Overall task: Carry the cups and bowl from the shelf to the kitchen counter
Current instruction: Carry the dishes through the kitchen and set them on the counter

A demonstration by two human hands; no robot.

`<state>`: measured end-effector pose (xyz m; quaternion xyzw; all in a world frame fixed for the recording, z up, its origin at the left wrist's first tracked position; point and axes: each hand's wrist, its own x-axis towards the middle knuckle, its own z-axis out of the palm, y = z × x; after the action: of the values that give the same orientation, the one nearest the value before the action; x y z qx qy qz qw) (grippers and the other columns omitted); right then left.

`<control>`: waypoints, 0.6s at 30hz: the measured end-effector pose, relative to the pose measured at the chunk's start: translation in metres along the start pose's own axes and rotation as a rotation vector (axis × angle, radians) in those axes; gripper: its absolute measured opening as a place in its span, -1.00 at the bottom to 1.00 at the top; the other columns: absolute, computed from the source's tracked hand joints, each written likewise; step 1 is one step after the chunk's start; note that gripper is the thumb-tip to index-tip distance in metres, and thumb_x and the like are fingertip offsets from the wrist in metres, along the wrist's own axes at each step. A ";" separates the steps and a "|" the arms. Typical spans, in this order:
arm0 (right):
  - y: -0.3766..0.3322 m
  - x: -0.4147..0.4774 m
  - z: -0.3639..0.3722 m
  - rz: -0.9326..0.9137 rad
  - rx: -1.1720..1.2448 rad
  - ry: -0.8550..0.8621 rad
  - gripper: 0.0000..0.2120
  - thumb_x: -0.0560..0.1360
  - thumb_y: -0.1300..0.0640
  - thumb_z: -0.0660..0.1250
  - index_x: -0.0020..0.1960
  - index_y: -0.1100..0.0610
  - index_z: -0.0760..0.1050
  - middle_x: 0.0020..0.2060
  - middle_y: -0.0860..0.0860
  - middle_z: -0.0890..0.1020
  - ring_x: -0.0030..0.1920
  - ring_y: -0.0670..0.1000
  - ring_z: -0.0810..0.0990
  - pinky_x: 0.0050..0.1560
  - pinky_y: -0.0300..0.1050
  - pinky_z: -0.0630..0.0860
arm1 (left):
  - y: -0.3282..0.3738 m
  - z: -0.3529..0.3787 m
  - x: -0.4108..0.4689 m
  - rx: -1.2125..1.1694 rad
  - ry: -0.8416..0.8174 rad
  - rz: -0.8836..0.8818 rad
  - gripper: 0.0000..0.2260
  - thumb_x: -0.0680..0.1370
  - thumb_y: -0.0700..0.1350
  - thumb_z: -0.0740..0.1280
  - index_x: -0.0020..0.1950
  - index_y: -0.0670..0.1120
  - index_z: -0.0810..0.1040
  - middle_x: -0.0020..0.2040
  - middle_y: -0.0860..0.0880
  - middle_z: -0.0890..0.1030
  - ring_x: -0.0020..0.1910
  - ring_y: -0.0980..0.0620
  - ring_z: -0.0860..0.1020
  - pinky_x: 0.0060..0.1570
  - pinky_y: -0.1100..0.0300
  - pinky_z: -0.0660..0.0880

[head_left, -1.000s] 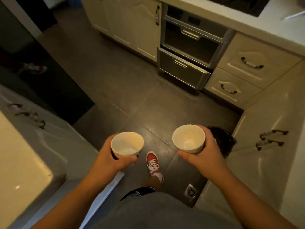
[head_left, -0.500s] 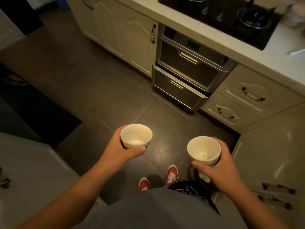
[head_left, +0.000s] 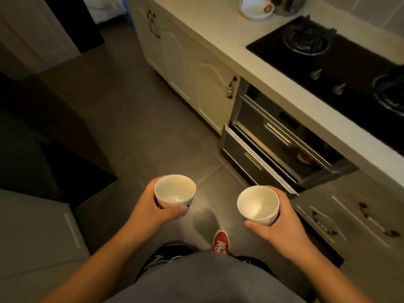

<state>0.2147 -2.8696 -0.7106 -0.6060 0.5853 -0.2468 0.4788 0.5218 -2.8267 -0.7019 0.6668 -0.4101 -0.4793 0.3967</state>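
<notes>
View looking down from a person's head into a dim kitchen. The left hand [head_left: 150, 206] is gripping a white cup [head_left: 175, 190], fingers curled round its far side & thumb pressed across the near wall; the cup is sitting upright and looking empty inside. The right hand [head_left: 277, 221] is gripping a second white cup [head_left: 258, 204] the same way, thumb at the base, fingers wrapped behind and mostly hidden. Both cups are hanging over the grey tile floor [head_left: 113, 101], apart from each other, left one at approx 9 o'clock of the right one. Some print on each cup's outer wall is showing, too small to make out.

The counter [head_left: 218, 25] is running from 12 o'clock down to 3 o'clock, w/ a white bowl [head_left: 256, 8] sitting on it near 12, cut off by the top edge. A black stove [head_left: 341, 62] is lying at 2 o'clock, partly cropped on the right. Below it an oven drawer [head_left: 255, 162] is standing ajar; its contents are too dark to tell. One red shoe [head_left: 220, 241] is showing at 6 o'clock, the other foot hidden beneath the grey shirt [head_left: 201, 278].
</notes>
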 end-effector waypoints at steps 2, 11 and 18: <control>-0.023 0.043 0.008 -0.057 -0.013 -0.085 -0.13 0.05 -0.17 0.59 0.22 -0.47 0.22 0.05 -0.53 0.40 0.11 -0.47 0.39 -0.24 -0.56 0.48 | 0.006 -0.012 0.009 -0.006 0.086 -0.019 -0.37 0.27 -0.21 0.61 0.20 0.16 0.41 0.09 0.12 0.58 0.01 0.36 0.55 -0.17 0.49 0.50; -0.117 0.221 0.110 -0.224 -0.009 -0.360 -0.18 0.16 0.15 0.65 0.24 -0.27 0.29 0.07 -0.44 0.46 0.11 -0.44 0.45 -0.07 -0.56 0.46 | -0.008 -0.103 0.069 -0.083 0.361 -0.134 -0.37 0.22 -0.05 0.61 0.18 0.23 0.40 0.05 0.29 0.58 0.05 0.40 0.52 -0.17 0.49 0.51; -0.168 0.316 0.166 -0.217 -0.028 -0.365 -0.18 0.13 0.10 0.65 0.19 -0.37 0.30 0.08 -0.40 0.49 0.11 -0.38 0.48 -0.10 -0.54 0.48 | -0.005 -0.185 0.169 -0.130 0.379 -0.136 -0.39 0.24 0.00 0.60 0.16 0.33 0.39 0.03 0.35 0.55 0.05 0.41 0.51 -0.20 0.48 0.52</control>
<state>0.4977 -3.1446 -0.7171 -0.7066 0.4235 -0.1751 0.5391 0.7355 -2.9562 -0.7179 0.7441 -0.2507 -0.3964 0.4757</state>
